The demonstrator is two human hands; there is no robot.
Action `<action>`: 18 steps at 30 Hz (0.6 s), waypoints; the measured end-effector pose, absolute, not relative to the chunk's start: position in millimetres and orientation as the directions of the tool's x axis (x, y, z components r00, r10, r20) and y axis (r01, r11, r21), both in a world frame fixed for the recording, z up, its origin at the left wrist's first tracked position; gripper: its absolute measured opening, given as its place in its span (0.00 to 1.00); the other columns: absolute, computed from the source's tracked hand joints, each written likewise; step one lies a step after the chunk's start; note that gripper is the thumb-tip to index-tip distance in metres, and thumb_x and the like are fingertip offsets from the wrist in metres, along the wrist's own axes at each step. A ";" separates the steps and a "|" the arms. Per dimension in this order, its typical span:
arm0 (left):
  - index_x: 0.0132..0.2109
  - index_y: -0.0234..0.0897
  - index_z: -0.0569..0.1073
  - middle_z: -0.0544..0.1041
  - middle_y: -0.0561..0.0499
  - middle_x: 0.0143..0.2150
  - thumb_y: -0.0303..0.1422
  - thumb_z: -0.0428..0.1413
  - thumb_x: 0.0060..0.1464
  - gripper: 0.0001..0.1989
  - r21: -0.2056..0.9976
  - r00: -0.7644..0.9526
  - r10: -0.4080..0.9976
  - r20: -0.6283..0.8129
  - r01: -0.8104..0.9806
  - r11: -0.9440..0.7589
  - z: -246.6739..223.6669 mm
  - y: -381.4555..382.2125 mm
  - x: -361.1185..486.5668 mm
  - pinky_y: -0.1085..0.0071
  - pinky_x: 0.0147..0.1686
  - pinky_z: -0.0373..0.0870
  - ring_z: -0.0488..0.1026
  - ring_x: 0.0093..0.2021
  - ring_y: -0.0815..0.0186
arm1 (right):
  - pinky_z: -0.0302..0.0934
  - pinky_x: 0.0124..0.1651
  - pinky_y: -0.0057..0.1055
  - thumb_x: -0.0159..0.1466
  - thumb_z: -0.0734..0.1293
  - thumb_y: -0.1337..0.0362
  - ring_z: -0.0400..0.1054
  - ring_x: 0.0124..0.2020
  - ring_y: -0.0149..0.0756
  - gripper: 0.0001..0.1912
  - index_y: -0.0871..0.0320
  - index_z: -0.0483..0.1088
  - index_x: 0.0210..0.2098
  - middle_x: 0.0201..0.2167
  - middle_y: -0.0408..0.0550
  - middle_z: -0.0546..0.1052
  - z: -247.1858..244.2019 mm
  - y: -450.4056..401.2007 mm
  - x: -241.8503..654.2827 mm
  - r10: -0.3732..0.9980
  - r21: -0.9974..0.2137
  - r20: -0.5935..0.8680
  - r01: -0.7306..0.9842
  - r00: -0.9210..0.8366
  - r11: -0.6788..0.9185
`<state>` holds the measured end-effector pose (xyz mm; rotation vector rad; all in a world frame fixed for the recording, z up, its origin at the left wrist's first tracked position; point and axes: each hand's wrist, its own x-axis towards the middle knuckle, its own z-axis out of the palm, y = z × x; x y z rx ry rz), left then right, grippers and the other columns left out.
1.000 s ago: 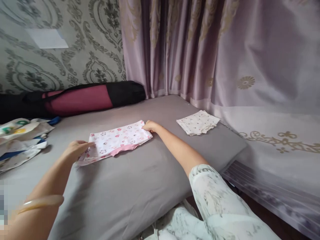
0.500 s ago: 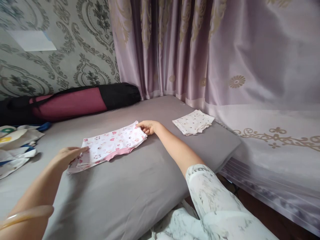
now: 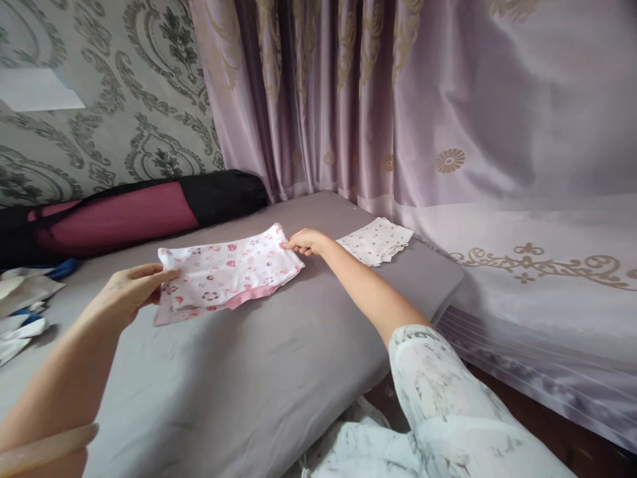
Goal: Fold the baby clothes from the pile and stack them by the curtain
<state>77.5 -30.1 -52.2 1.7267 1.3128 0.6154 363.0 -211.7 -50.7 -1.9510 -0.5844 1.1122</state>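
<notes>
Above the grey sheet (image 3: 239, 385), the pink-trimmed garment (image 3: 223, 269) stretches lengthwise left to right; both hands' fingers (image 3: 166, 273) pinch its ends.

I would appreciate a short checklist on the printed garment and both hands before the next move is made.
1. Left hand gripping one end of the pink-and-white printed garment: ok.
2. Right hand pinching the other end: ok.
3. Lower edge fully clear of the gray sheet: cannot tell.
4. Inner layers lying smooth: cannot tell, hidden by the top layer.
5. Folded cream printed garment apart from the held one: ok.
6. Cream garment wholly in view: not ok, right forearm hides part.
</notes>
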 end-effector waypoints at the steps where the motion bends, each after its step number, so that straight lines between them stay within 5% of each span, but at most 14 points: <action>1: 0.33 0.38 0.77 0.76 0.56 0.22 0.34 0.65 0.33 0.14 0.897 0.394 0.906 -0.155 0.440 -0.038 -47.8 -37.4 86.4 0.76 0.22 0.70 0.70 0.20 0.71 | 0.34 0.11 0.15 0.59 0.74 0.67 0.43 0.10 0.15 0.18 0.60 0.61 0.22 0.12 0.32 0.61 -43.0 -221.3 370.8 0.689 -0.812 -0.488 0.011 0.536 -0.584; 7: 0.30 0.35 0.73 0.69 0.56 0.18 0.35 0.64 0.34 0.13 0.968 0.658 0.743 -0.120 0.242 -0.059 -40.0 -101.0 158.7 0.76 0.19 0.64 0.66 0.18 0.72 | 0.57 0.15 0.16 0.64 0.68 0.71 0.67 0.16 0.25 0.03 0.66 0.70 0.34 0.21 0.49 0.76 -5.1 -279.3 420.1 0.498 -0.823 -0.447 -0.124 0.743 -0.554; 11: 0.29 0.35 0.72 0.71 0.54 0.21 0.33 0.63 0.36 0.11 0.990 0.724 0.679 -0.120 0.142 0.023 -50.7 -142.6 213.5 0.75 0.20 0.66 0.67 0.19 0.72 | 0.63 0.18 0.18 0.66 0.65 0.72 0.72 0.19 0.30 0.06 0.71 0.69 0.41 0.24 0.55 0.78 11.2 -312.1 449.1 0.391 -0.840 -0.407 -0.170 0.826 -0.515; 18: 0.38 0.35 0.74 0.74 0.54 0.22 0.29 0.64 0.43 0.12 0.948 0.795 0.563 -0.226 0.048 0.314 -77.4 -200.9 291.5 0.73 0.26 0.73 0.71 0.20 0.70 | 0.70 0.24 0.28 0.68 0.60 0.74 0.73 0.21 0.33 0.11 0.74 0.66 0.49 0.22 0.51 0.76 13.8 -356.7 497.2 0.184 -0.808 -0.293 -0.140 0.938 -0.572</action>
